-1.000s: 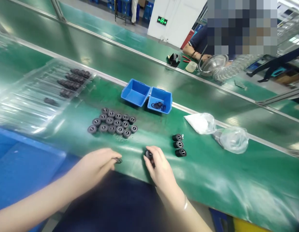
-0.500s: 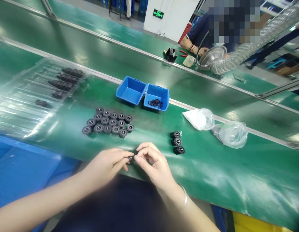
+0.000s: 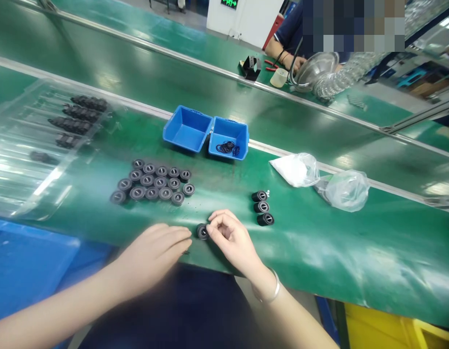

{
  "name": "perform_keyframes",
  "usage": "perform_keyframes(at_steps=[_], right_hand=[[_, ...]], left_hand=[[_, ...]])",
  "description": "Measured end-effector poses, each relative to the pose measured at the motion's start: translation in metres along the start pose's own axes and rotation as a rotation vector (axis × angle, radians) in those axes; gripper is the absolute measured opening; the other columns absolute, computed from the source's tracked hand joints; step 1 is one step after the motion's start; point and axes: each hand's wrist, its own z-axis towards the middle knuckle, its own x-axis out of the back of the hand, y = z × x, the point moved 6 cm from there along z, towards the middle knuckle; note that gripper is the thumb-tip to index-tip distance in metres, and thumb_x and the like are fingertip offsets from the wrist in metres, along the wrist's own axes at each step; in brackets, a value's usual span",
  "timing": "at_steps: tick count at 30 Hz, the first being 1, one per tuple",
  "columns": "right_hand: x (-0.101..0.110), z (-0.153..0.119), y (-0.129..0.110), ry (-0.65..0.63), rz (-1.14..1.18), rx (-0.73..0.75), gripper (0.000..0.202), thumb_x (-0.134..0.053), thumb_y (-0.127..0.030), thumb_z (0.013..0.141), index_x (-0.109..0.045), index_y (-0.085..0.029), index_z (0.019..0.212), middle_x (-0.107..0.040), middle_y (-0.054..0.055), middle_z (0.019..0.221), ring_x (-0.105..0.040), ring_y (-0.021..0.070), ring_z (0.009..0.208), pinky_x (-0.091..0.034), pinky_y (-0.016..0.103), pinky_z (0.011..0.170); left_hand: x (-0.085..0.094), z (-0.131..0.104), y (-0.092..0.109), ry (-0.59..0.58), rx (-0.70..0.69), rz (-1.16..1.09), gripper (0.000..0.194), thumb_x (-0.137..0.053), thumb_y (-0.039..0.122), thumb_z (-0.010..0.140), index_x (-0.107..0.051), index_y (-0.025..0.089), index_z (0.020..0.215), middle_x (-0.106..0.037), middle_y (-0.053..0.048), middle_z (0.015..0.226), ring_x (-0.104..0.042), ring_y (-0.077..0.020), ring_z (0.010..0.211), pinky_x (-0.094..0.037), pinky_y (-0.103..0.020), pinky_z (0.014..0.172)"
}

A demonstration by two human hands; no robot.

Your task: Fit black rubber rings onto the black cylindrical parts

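Note:
A black cylindrical part [image 3: 201, 232] with a pale slot in its top stands near the bench's front edge, between my hands. My right hand [image 3: 234, 238] is curled, with thumb and fingertips pinched at the part's right edge. To the left of the part, my left hand [image 3: 161, 249] has its fingers pressed together, back of the hand up. A small dark bit shows below its fingertips; what it is stays hidden. Several like parts [image 3: 160, 182] stand in rows further left, and three more [image 3: 261, 207] are lined up at the right.
Two blue bins [image 3: 188, 148] stand behind; the right one [image 3: 216, 152] holds thin black rings [image 3: 227, 148]. Clear plastic bags [image 3: 347, 191] lie to the right. A clear tray [image 3: 38, 186] with dark parts is at the left. Across the bench sits a co-worker [image 3: 278, 51] beside a fume hose.
My hands have moved apart slightly. The black cylindrical part between them now shows; before, fingers met over thin dark material there. The whole view has shifted a little.

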Motion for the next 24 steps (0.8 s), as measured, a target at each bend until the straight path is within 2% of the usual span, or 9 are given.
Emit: perform_keyframes(at_steps=[4, 8, 10, 13, 16, 21, 24], right_hand=[[0.001, -0.001, 0.0, -0.003, 0.01, 0.019, 0.018, -0.06, -0.03, 0.089, -0.057, -0.019, 0.076, -0.057, 0.006, 0.098, -0.058, 0.0154, 0.083, -0.049, 0.027, 0.069], [-0.001, -0.003, 0.006, -0.023, 0.091, -0.043, 0.018, -0.06, -0.033, 0.09, -0.056, -0.019, 0.08, -0.061, 0.006, 0.097, -0.059, 0.0125, 0.074, -0.05, 0.025, 0.064], [-0.007, -0.005, 0.013, -0.075, 0.196, -0.132, 0.018, -0.059, -0.038, 0.091, -0.056, -0.02, 0.091, -0.064, 0.004, 0.087, -0.059, 0.0109, 0.062, -0.048, 0.023, 0.053], [-0.02, -0.003, 0.019, -0.201, 0.366, -0.248, 0.029, -0.059, -0.044, 0.09, -0.055, -0.019, 0.105, -0.064, -0.001, 0.068, -0.06, 0.0116, 0.049, -0.045, 0.02, 0.04], [-0.029, 0.004, 0.02, -0.295, 0.454, -0.335, 0.035, -0.065, -0.047, 0.085, -0.056, -0.017, 0.1, -0.063, -0.002, 0.06, -0.061, 0.0132, 0.046, -0.045, 0.019, 0.035], [-0.032, 0.017, 0.018, -0.363, 0.53, -0.447, 0.038, -0.075, -0.045, 0.076, -0.062, -0.013, 0.092, -0.063, 0.0, 0.055, -0.063, 0.0134, 0.046, -0.049, 0.02, 0.038], [-0.032, 0.015, 0.018, -0.316, 0.623, -0.442, 0.038, -0.073, -0.044, 0.078, -0.067, -0.011, 0.097, -0.064, 0.001, 0.06, -0.062, 0.0115, 0.049, -0.05, 0.02, 0.044]], left_hand=[[-0.016, -0.005, 0.013, -0.087, -0.13, 0.056, 0.032, -0.039, 0.007, 0.096, -0.064, 0.011, 0.116, -0.066, -0.013, 0.126, -0.056, -0.0234, 0.125, -0.044, -0.041, 0.106], [-0.021, 0.0, 0.02, -0.158, -0.223, 0.119, 0.031, -0.042, 0.006, 0.093, -0.065, 0.007, 0.112, -0.067, -0.015, 0.125, -0.054, -0.0243, 0.128, -0.038, -0.04, 0.112], [-0.019, 0.002, 0.019, -0.173, -0.227, 0.133, 0.029, -0.044, 0.009, 0.092, -0.066, 0.007, 0.111, -0.067, -0.015, 0.124, -0.054, -0.0243, 0.127, -0.034, -0.04, 0.114], [-0.016, 0.003, 0.017, -0.177, -0.233, 0.153, 0.028, -0.044, 0.012, 0.093, -0.067, 0.009, 0.108, -0.069, -0.013, 0.12, -0.057, -0.0226, 0.123, -0.027, -0.039, 0.117], [-0.015, 0.0, 0.015, -0.17, -0.233, 0.163, 0.029, -0.042, 0.013, 0.094, -0.068, 0.01, 0.105, -0.071, -0.011, 0.118, -0.06, -0.0211, 0.117, -0.022, -0.038, 0.117], [-0.018, -0.005, 0.013, -0.159, -0.201, 0.159, 0.032, -0.038, 0.013, 0.095, -0.068, 0.01, 0.108, -0.071, -0.011, 0.117, -0.06, -0.0216, 0.116, -0.028, -0.037, 0.111], [-0.019, -0.008, 0.01, -0.135, -0.158, 0.15, 0.032, -0.037, 0.012, 0.096, -0.067, 0.011, 0.11, -0.07, -0.011, 0.119, -0.058, -0.0209, 0.118, -0.031, -0.036, 0.108]])
